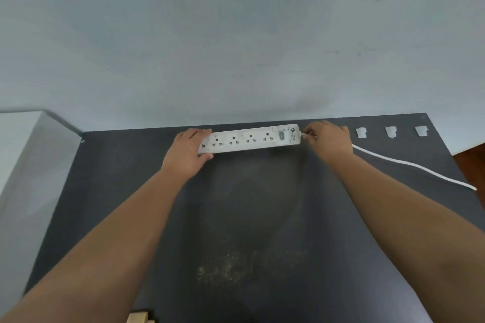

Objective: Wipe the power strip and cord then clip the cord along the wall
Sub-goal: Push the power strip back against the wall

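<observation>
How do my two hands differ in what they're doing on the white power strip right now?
The left hand wraps the socket end of the white plastic power strip, thumb on its near edge; the right hand sits past the switch end, pinching the thin white cord where it exits. The left hand covers part of the strip; the right covers none. Both rest on the dark grey tabletop near the wall.

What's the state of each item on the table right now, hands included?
power strip: flat on the table, along the far edge by the wall, sockets up.
cord: loose on the table, trailing right, not in any clip.
three clips: in a row along the far edge, empty.
left hand: gripping the strip's left end.
right hand: pinching the cord where it leaves the strip.
table: dusty patch near the front.
</observation>
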`<state>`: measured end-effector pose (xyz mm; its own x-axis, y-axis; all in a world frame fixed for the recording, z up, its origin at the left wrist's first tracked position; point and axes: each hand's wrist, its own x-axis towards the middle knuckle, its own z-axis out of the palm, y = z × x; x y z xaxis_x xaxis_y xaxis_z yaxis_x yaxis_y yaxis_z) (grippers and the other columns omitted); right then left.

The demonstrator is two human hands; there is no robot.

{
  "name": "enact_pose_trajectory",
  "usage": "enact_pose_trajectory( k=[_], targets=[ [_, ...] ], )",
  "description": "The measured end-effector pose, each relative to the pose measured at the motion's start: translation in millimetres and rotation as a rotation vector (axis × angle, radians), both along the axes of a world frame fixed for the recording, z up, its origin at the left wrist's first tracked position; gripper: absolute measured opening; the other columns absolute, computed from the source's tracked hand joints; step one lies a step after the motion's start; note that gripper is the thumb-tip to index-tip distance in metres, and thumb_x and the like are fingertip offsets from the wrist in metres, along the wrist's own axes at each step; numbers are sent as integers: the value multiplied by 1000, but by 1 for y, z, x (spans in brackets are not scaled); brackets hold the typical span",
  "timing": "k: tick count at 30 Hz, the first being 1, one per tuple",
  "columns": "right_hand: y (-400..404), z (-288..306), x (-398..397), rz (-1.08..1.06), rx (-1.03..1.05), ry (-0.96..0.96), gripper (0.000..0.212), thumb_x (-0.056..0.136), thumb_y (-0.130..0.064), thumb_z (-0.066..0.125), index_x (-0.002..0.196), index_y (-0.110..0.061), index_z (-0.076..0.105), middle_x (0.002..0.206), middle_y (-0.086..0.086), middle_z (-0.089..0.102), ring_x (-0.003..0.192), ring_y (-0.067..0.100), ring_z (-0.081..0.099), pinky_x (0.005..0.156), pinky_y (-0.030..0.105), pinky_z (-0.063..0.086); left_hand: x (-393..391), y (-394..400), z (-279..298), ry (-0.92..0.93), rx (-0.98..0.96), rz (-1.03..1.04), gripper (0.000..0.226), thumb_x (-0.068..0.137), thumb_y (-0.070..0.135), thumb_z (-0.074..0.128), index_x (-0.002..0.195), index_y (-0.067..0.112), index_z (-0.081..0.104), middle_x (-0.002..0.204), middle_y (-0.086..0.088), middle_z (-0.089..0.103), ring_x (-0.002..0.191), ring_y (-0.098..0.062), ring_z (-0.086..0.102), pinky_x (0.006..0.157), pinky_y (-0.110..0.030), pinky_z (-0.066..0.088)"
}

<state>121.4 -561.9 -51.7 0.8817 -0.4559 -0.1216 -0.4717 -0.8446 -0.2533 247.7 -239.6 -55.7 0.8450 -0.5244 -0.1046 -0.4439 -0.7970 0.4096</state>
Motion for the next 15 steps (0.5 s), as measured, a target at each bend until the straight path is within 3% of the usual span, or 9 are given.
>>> enact_pose_trajectory(
  k=[7, 12, 15],
  targets=[
    [-4, -21, 41, -35, 73, 1, 19, 93, -34, 53, 103, -21, 63, 104, 2, 63, 98, 28, 60, 91, 39, 36, 46, -7, -12, 73, -69, 77, 65, 68, 23, 83, 128, 25, 57, 125, 0, 55, 116, -22, 51, 99, -29, 39],
    [-5, -38, 45, -70, 215, -94, 16, 90, -28, 60, 98, -16, 68, 103, 6, 65, 97, 27, 62, 87, 43, 50, 50, -3, -21, 18, -202, 180, 58, 62, 21, 88, 115, 19, 65, 119, 0, 42, 105, -8, 47, 99, -20, 36],
    [-5, -43, 48, -66, 226, -123, 14, 89, -25, 62, 96, -15, 70, 100, 7, 65, 93, 27, 63, 85, 41, 51, 50, -3, -27, -25, -213, 237, 46, 65, 25, 87, 108, 19, 71, 108, 2, 43, 102, -15, 51, 97, -23, 39]
  ],
)
